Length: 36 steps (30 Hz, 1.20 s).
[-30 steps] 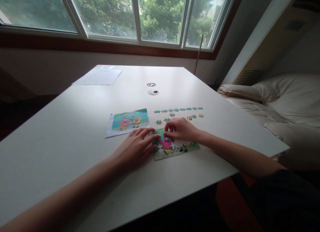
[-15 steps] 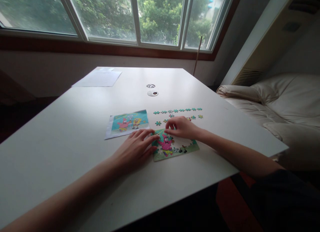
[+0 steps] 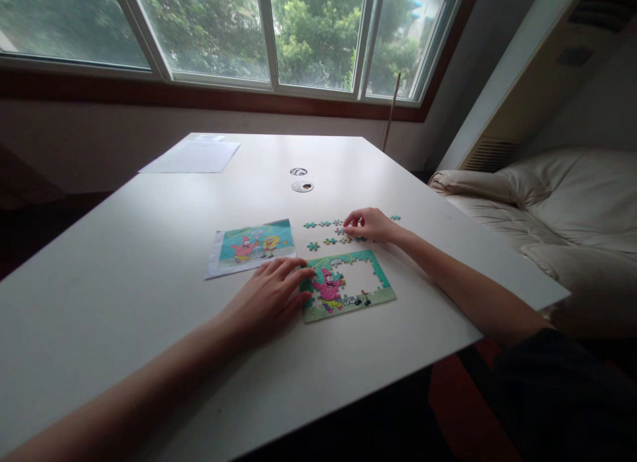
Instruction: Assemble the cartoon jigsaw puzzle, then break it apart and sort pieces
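A partly assembled jigsaw puzzle (image 3: 326,286) lies on the white table, with a pink starfish character on its left and a gap showing bare table at its upper right. My left hand (image 3: 279,283) rests flat with fingers spread, its fingertips on the puzzle's left edge. Beyond the puzzle, my right hand (image 3: 371,224) is over the rows of loose pieces, thumb and fingers curled together. Its fingertips meet a small puzzle piece (image 3: 340,231); whether that is lifted I cannot tell. Several loose pieces are hidden under this hand.
Left of the puzzle lies a printed reference picture (image 3: 256,244) of cartoon characters. White paper (image 3: 192,158) lies at the table's far left corner. Two round inserts (image 3: 302,186) are set in the tabletop (image 3: 124,269). A cream sofa (image 3: 562,196) stands to the right, below a window (image 3: 318,37).
My right hand has moved from the puzzle's top edge up and away to the loose pieces, uncovering the gap in the puzzle. My left hand stays on the left edge.
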Motion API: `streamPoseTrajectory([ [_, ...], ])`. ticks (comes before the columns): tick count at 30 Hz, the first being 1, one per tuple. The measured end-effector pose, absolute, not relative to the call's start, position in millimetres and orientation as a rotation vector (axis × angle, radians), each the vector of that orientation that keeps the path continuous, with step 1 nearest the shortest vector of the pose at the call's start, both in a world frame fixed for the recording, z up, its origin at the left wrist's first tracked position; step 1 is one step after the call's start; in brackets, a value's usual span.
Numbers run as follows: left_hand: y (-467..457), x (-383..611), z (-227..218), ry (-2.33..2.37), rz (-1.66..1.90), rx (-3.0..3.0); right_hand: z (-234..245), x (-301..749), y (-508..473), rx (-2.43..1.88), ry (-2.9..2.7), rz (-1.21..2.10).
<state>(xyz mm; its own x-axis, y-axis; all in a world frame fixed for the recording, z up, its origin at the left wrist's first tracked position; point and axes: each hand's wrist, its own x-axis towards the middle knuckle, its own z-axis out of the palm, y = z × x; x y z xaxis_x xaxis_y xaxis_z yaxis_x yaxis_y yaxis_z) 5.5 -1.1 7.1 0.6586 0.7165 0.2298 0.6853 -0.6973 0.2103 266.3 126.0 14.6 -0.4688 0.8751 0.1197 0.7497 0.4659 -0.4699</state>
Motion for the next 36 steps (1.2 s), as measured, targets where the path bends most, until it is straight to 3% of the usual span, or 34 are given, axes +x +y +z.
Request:
streamPoseTrajectory([
  [16,-0.7,4.7,5.4,1.143,0.366,2.835,18.9,253.8,129.8,-1.338,-2.381,0.613],
  [29,-2.4,6.5,11.9,1.169,0.317,2.795,33.6,259.8,74.8,-0.962,-2.276,1.187],
  [36,-1.8,5.7,4.4,1.280,0.380,2.786,29.8,257.4,37.4,-0.914,-2.350,1.188],
])
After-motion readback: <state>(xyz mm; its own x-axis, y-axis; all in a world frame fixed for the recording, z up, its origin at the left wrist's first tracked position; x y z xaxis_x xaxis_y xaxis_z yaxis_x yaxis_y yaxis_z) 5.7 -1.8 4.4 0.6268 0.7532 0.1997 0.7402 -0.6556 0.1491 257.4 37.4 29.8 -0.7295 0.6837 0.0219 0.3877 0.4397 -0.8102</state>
